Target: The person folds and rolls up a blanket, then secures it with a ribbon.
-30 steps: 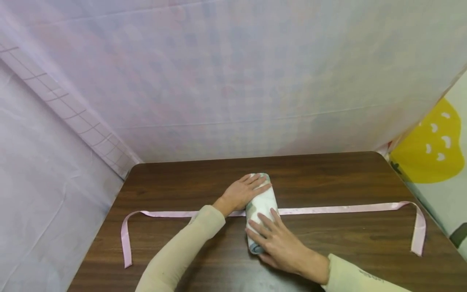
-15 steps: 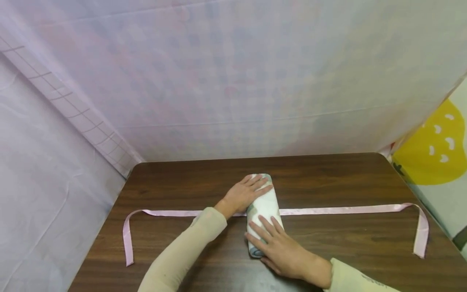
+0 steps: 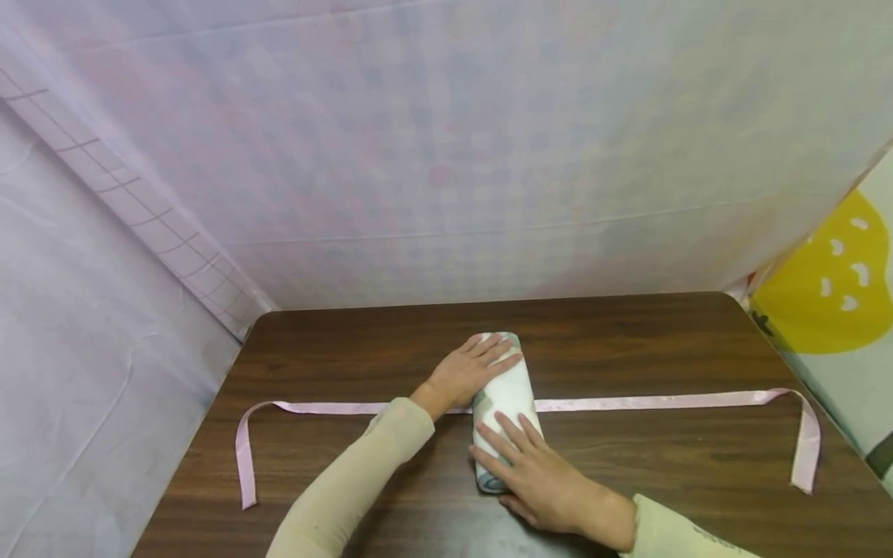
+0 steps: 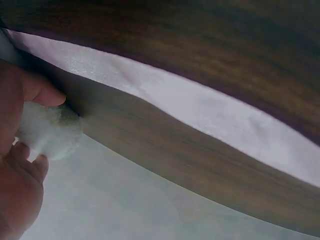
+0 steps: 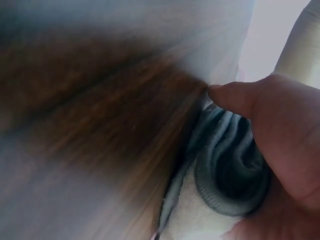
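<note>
A rolled towel [image 3: 512, 394], white with grey-green patches, lies lengthwise across a flat pink ribbon [image 3: 649, 402] on the table. My left hand [image 3: 463, 375] rests on its far part, the fingers stretched over the top. On the near part, my right hand [image 3: 547, 477] presses with spread fingers. In the right wrist view the coiled grey-edged end of the towel [image 5: 232, 197] shows beside the thumb. The left wrist view has the thumb and some fingertips against the towel's white far end [image 4: 52, 135]. The towel hides the ribbon's middle.
The dark wooden table [image 3: 349, 341] has rounded far corners. Both ribbon ends bend toward the near side, close to the left and right edges. A pale curtain [image 3: 446, 170] hangs behind, and a yellow printed shape [image 3: 826, 287] is at the right.
The head view has shifted slightly since a second ago. Right fingers sit a touch lower on the towel than at first; the left hand and ribbon stay put.
</note>
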`<state>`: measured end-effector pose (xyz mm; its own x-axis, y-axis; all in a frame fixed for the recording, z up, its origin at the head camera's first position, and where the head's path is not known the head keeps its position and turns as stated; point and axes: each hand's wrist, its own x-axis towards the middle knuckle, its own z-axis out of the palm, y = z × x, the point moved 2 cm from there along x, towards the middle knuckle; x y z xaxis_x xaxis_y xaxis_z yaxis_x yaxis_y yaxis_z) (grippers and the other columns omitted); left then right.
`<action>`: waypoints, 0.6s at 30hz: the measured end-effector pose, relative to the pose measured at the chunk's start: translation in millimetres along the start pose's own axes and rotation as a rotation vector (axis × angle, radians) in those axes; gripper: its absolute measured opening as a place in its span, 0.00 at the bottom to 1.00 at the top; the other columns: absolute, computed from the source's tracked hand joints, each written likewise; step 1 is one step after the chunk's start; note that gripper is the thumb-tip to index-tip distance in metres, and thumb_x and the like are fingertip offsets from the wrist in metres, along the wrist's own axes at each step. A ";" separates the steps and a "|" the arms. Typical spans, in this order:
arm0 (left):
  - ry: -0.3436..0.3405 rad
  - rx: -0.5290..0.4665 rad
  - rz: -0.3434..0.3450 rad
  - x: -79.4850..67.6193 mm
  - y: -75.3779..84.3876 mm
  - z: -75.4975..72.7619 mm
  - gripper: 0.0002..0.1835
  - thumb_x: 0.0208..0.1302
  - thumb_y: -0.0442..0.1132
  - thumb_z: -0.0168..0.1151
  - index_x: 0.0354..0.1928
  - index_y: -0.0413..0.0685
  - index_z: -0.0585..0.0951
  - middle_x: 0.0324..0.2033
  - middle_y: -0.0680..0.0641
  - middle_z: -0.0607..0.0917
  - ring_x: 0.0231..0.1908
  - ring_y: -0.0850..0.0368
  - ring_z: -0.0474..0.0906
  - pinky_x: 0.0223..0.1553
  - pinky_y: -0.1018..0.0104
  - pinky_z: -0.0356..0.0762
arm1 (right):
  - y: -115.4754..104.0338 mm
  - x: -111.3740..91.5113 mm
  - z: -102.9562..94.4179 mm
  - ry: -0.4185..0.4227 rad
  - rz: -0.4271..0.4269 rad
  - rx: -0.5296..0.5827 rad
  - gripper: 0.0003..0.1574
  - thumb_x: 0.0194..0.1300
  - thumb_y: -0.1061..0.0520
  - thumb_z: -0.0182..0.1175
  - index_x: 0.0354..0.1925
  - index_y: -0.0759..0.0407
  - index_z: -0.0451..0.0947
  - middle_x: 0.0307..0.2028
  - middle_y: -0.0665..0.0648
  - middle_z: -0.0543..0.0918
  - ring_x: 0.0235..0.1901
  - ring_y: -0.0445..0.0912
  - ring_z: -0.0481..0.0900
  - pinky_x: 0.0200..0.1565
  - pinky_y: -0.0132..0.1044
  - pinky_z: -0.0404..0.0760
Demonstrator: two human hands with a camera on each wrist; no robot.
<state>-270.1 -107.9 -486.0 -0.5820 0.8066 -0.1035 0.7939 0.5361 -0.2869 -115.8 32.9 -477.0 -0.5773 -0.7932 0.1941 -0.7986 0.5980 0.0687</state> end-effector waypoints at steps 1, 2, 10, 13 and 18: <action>0.000 0.001 0.001 0.2 -0.1 0.2 0.55 0.60 0.55 0.68 0.80 0.58 0.43 0.79 0.48 0.44 0.78 0.51 0.39 0.76 0.55 0.42 | 0.2 0.0 0.0 0.004 0.000 0.001 0.47 0.55 0.40 0.69 0.69 0.54 0.68 0.70 0.65 0.66 0.68 0.66 0.63 0.63 0.64 0.66; 0.000 0.003 0.002 0.4 -0.3 0.4 0.56 0.60 0.56 0.68 0.80 0.58 0.43 0.79 0.48 0.44 0.78 0.51 0.39 0.76 0.55 0.42 | 0.4 0.0 0.2 0.008 0.001 0.003 0.47 0.55 0.40 0.70 0.68 0.54 0.68 0.70 0.65 0.66 0.68 0.66 0.63 0.63 0.64 0.66; 0.007 0.025 -0.009 1.2 -1.3 -1.5 0.57 0.59 0.57 0.69 0.80 0.58 0.41 0.79 0.48 0.43 0.78 0.51 0.38 0.76 0.55 0.40 | 2.0 0.4 -1.7 0.030 -0.002 0.004 0.47 0.54 0.40 0.70 0.68 0.55 0.69 0.70 0.65 0.66 0.68 0.66 0.64 0.62 0.64 0.66; 0.005 0.010 -0.017 0.2 -2.6 -1.5 0.57 0.60 0.54 0.68 0.80 0.59 0.39 0.79 0.48 0.41 0.78 0.51 0.36 0.76 0.55 0.38 | 3.2 -0.5 -4.8 0.020 -0.005 0.050 0.47 0.56 0.38 0.68 0.69 0.55 0.68 0.71 0.65 0.65 0.69 0.66 0.62 0.63 0.65 0.64; 0.022 -0.007 -0.032 -4.1 -6.3 -2.7 0.58 0.61 0.49 0.69 0.79 0.59 0.36 0.79 0.47 0.39 0.78 0.52 0.36 0.76 0.53 0.37 | 8.4 -4.7 -14.1 0.014 -0.004 0.233 0.47 0.62 0.37 0.65 0.72 0.55 0.64 0.73 0.66 0.60 0.71 0.66 0.57 0.74 0.55 0.40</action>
<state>-272.3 -114.0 -481.2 -0.6031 0.7942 -0.0737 0.7764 0.5633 -0.2826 -117.4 43.3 -463.5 -0.5731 -0.7925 0.2084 -0.8194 0.5510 -0.1579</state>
